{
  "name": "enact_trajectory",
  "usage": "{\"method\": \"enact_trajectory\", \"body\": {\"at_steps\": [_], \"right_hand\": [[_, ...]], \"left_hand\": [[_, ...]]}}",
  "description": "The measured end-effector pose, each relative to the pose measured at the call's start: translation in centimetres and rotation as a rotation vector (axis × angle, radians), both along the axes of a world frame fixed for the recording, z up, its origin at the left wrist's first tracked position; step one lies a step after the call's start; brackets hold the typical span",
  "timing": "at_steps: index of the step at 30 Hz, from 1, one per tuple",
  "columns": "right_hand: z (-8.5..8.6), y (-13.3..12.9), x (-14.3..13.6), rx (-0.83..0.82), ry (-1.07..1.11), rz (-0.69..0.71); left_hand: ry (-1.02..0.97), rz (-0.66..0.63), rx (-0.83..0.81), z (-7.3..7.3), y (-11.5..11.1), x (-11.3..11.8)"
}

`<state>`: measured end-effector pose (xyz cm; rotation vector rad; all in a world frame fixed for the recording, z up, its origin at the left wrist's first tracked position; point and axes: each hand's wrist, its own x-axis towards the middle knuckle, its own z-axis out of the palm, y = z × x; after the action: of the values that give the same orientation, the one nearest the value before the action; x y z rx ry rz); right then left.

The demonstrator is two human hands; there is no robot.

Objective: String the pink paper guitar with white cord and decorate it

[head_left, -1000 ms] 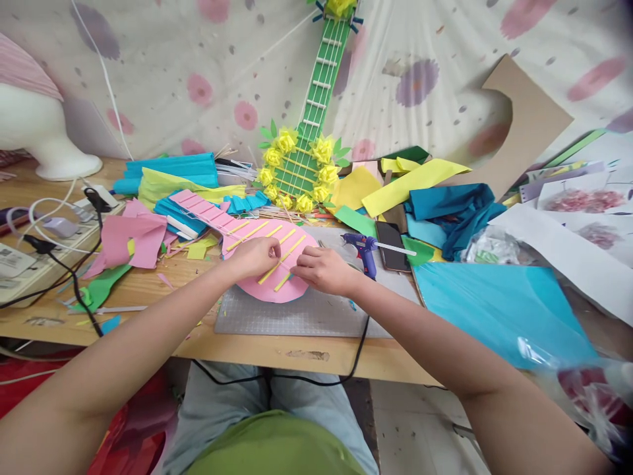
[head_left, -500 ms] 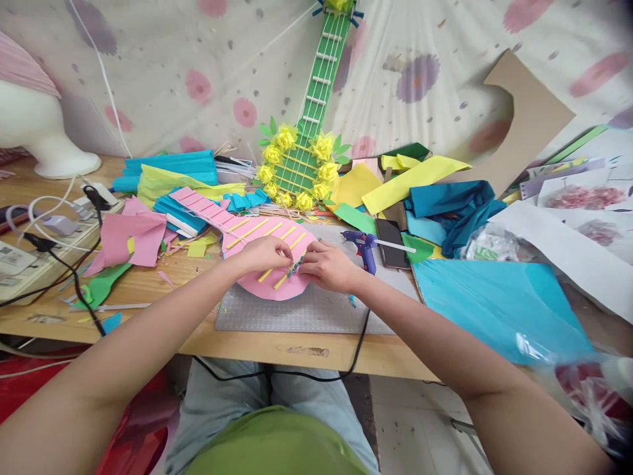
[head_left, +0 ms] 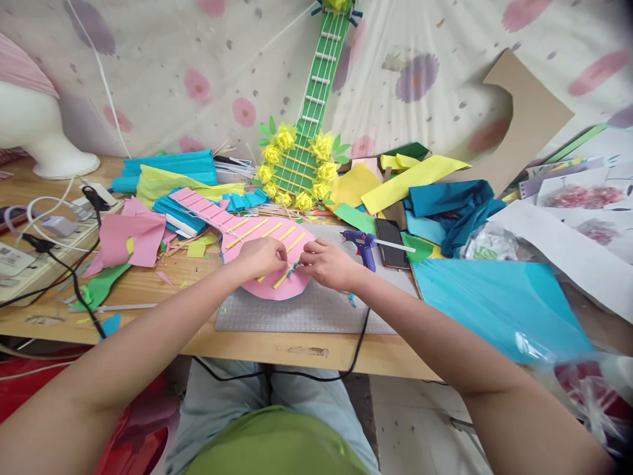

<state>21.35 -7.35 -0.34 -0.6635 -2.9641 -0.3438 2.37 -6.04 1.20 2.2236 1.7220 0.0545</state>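
Note:
A pink paper guitar shape (head_left: 277,287) with yellow strips lies tilted on the grey cutting mat (head_left: 341,316), its neck pointing to the upper left. Over its body, my left hand (head_left: 267,256) has its fingers pressed together; whatever they hold is too small to name. My right hand (head_left: 324,264) is at the body's right edge, fingertips pinched beside a small blue-green piece (head_left: 293,269) on the pink surface. The fingertips of both hands are a short gap apart.
To the right are a purple glue gun (head_left: 363,247), a phone (head_left: 392,243) and blue sheets (head_left: 499,303). Behind stands a green paper guitar (head_left: 316,99) with yellow flowers. Paper scraps and a power strip (head_left: 59,254) are at left; a black cable crosses the front edge.
My left hand has shifted slightly left, and its fingers have drawn closer together. My right hand has barely moved. The pink guitar shape lies as before.

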Motion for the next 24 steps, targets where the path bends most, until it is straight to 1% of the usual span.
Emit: {"method": "enact_trajectory", "body": {"at_steps": [3,8,10,14,18,24], "right_hand": [[0.0,0.1,0.1,0.016,-0.001,0.015],[-0.1,0.3,0.2,0.043,0.019,0.039],[-0.2,0.4,0.2,0.04,0.029,0.039],[-0.3,0.3,0.2,0.024,0.033,0.031],[-0.1,0.4,0.3,0.009,0.041,0.012],[0.3,1.7,-0.3,-0.017,0.095,-0.04]], "left_hand": [[-0.055,-0.032,-0.039,-0.2,0.2,0.2],[-0.202,-0.03,-0.122,-0.7,1.0,0.0],[-0.246,-0.031,-0.132,-0.8,1.2,-0.1],[-0.21,-0.017,-0.103,-0.8,1.1,0.0],[-0.146,-0.017,-0.064,-0.5,0.9,0.5],[-0.078,-0.03,-0.013,-0.1,0.9,0.7]]}}
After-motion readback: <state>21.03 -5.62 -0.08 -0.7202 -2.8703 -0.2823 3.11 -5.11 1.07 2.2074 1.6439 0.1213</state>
